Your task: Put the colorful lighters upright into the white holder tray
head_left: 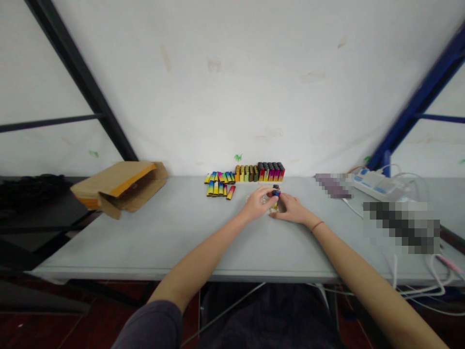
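Note:
Close together near the middle of the table are my left hand [257, 203] and my right hand [293, 209]. Between them a lighter [276, 194] with a black top and a blue and yellow body stands upright. My left fingers and thumb pinch it near its top. Under it a clear plastic tray [269, 210] shows in part; the curved fingers and thumb of my right hand close round its right side. My hands hide most of the tray. Loose multicoloured lighters [218, 188] lie in a pile behind and left of my hands. Upright lighters [271, 172] stand in rows behind them.
An open cardboard box [119, 184] lies on its side at the table's left. To the right are a power strip [374, 184], white cables [432, 278] and two blurred-out items. A white wall [232, 87] closes off the back; dark and blue posts stand at either side.

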`<state>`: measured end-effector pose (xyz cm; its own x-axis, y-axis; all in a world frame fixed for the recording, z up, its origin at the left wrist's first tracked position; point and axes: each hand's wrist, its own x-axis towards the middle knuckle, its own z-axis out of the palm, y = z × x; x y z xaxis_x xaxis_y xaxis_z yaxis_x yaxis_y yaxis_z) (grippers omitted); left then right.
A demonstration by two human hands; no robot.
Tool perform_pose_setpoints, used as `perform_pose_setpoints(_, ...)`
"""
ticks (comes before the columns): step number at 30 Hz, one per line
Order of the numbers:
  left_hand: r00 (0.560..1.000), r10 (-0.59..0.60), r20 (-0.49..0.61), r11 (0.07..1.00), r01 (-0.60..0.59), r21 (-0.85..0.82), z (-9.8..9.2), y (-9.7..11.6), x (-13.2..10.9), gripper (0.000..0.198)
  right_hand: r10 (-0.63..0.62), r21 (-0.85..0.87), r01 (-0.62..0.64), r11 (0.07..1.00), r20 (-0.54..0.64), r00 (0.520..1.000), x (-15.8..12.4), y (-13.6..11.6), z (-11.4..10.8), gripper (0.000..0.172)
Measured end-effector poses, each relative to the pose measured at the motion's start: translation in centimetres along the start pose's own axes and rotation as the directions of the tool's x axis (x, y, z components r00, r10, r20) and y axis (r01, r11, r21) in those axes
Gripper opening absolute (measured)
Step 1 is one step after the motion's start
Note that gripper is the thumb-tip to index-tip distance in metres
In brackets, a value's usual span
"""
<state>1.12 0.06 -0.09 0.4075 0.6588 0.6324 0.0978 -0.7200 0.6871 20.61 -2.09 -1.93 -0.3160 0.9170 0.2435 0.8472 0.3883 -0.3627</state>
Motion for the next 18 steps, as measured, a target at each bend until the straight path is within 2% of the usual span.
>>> perform_pose_setpoints(6,0.996,-0.02,0.082,0.998,0.015,0.064,0.23,-0.5,-0.42,0.024,-0.005,0.01,0.004,1.0,0.01,1.0,0.04,0.18,0.12,0.07)
perform_pose_setpoints(11,0.993,-0.09,0.075,0.994,0.085,0.069,0.3,-0.17,-0.5,0.022,-0.01,-0.007,0.01,1.0,0.004,1.0,0.11,0.27,0.2,0.065)
perform_pose_setpoints(18,0.992,-0.091,0.082,0.989,0.081,0.12,0.36,0.03,-0.56,0.022,-0.005,-0.022,0.005,1.0,0.007,1.0,0.12,0.3,0.16,0.063)
